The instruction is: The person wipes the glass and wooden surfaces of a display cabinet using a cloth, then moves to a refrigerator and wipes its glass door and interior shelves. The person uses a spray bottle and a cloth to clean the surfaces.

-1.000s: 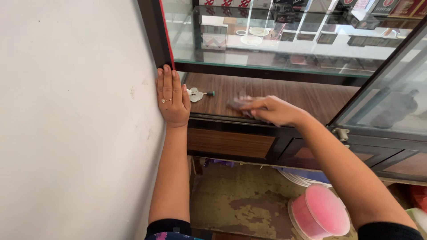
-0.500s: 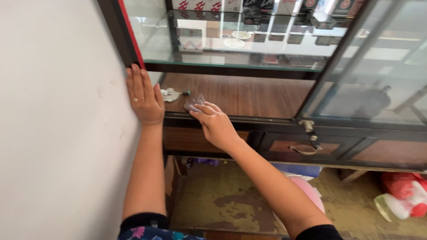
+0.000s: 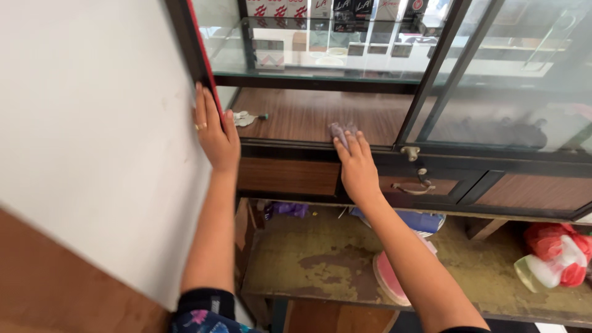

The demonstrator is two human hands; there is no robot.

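The right hand (image 3: 356,166) lies flat, fingers together, pressing a small greyish-purple cloth (image 3: 341,131) onto the near edge of the wooden shelf (image 3: 308,114) inside a glass display cabinet (image 3: 493,92). Only the crumpled far end of the cloth shows past the fingertips. The left hand (image 3: 216,132), a ring on one finger, rests spread and flat against the white panel (image 3: 92,123) at the cabinet's left edge, holding nothing.

Judging by where the cloth sits, the wiping seems to be midway: the shelf's brown wood-grain laminate looks clean and matt around the hand, while the stretch behind the sliding glass door at the right is hazy and hard to judge. A small bunch of keys (image 3: 245,117) lies on the shelf's left end, near the left hand. Below, dark-framed drawers with a curved metal handle (image 3: 414,188) sit above a worn, peeling lower shelf (image 3: 308,259) holding a pink round lid (image 3: 388,277).
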